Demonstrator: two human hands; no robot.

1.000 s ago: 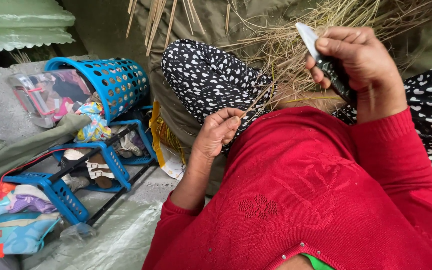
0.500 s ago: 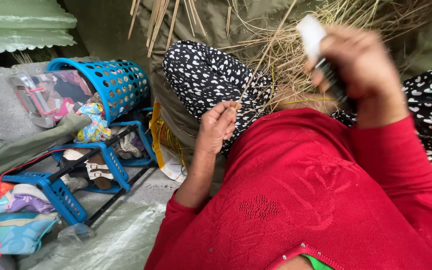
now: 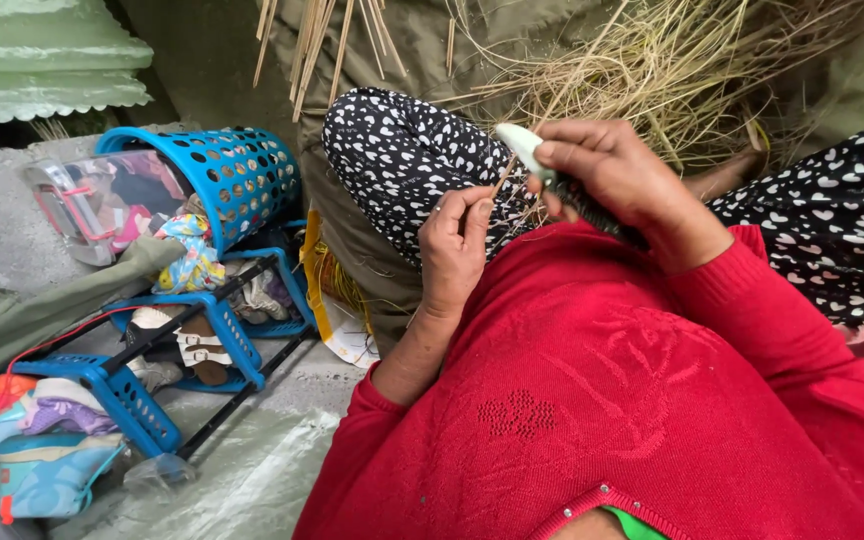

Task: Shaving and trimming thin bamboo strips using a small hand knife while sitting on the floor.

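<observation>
A grey floor (image 3: 12, 230) under plastic sheeting carries a blue rack (image 3: 167, 350) of sandals and cloth, with a tipped blue basket (image 3: 227, 180) above it. Further right, the left hand (image 3: 457, 245) pinches a thin straw stalk (image 3: 505, 175) over a black, white-spotted knee. The right hand (image 3: 617, 175) is clenched around a knife (image 3: 537, 160), its pale blade touching the stalk. Behind lies a heap of dry straw (image 3: 692, 70).

Head camera looks steeply down, close over the lap.
</observation>
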